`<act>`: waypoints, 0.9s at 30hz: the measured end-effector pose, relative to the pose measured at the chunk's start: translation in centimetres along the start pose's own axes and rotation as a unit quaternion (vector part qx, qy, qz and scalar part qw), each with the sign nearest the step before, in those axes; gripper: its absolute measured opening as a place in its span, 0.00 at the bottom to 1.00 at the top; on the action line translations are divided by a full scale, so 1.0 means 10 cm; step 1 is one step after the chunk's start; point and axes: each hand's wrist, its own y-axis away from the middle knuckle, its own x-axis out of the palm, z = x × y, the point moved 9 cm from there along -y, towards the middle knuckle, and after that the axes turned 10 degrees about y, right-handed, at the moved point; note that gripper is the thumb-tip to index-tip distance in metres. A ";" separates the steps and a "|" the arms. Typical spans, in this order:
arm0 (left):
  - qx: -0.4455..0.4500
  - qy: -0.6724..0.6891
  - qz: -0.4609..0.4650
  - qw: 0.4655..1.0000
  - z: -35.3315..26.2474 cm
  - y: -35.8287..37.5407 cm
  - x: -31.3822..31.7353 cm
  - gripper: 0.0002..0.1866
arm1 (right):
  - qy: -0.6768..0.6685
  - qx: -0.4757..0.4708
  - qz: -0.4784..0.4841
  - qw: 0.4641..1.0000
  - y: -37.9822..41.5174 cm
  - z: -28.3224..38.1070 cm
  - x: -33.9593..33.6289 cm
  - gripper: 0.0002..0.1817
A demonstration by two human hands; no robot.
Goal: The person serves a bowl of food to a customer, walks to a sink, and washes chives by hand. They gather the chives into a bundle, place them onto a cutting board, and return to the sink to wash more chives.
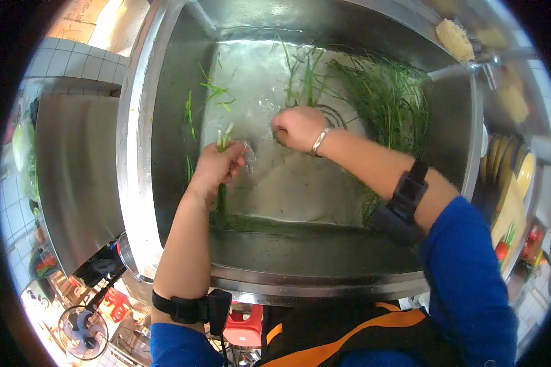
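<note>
My left hand (217,165) is closed around a small bunch of chives (225,136). Their pale stem ends poke out above the fingers, and green leaves hang below the hand into the sink. To the right and slightly higher, my right hand (301,127) is curled into a fist over the water; whatever its fingers hold is hidden. A large heap of long thin chives (395,101) lies along the sink's right side. A few more upright blades (309,76) stand just behind my right hand.
The deep metal sink (144,134) holds shallow water. Loose green bits (214,92) float at its left. Dark curved rings (333,115) lie beside my right wrist. A tap (491,72) and a yellowish sponge-like thing (454,40) are at the right rear. A metal counter (79,177) adjoins on the left.
</note>
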 end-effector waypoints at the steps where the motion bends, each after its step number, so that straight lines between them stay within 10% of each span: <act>1: 0.036 0.060 -0.029 0.997 -0.07 -0.01 -0.07 0.07 | -0.278 0.111 0.001 0.954 0.01 -0.14 0.05 0.06; 2: 0.036 0.062 -0.031 0.997 -0.07 -0.01 -0.08 0.07 | -0.531 0.212 0.002 0.820 0.05 -0.22 0.20 0.10; 5: 0.048 0.110 -0.015 0.993 -0.12 0.00 -0.06 0.09 | -0.694 0.237 0.104 0.672 0.10 0.01 0.40 0.08; 8: 0.041 0.105 -0.022 0.993 -0.10 0.01 -0.03 0.10 | -0.733 0.217 0.095 0.638 0.11 0.11 0.34 0.09; 18: 0.080 0.108 -0.057 0.989 -0.13 -0.01 -0.11 0.11 | -0.529 0.189 0.041 0.827 -0.07 0.05 0.19 0.13; 23: 0.071 0.105 -0.089 0.988 -0.11 -0.01 -0.14 0.10 | -0.467 0.123 -0.231 0.845 -0.10 -0.17 -0.16 0.12; 27: 0.071 0.141 -0.088 0.984 -0.08 -0.04 -0.19 0.08 | -0.562 0.042 0.068 0.823 -0.16 0.20 0.21 0.11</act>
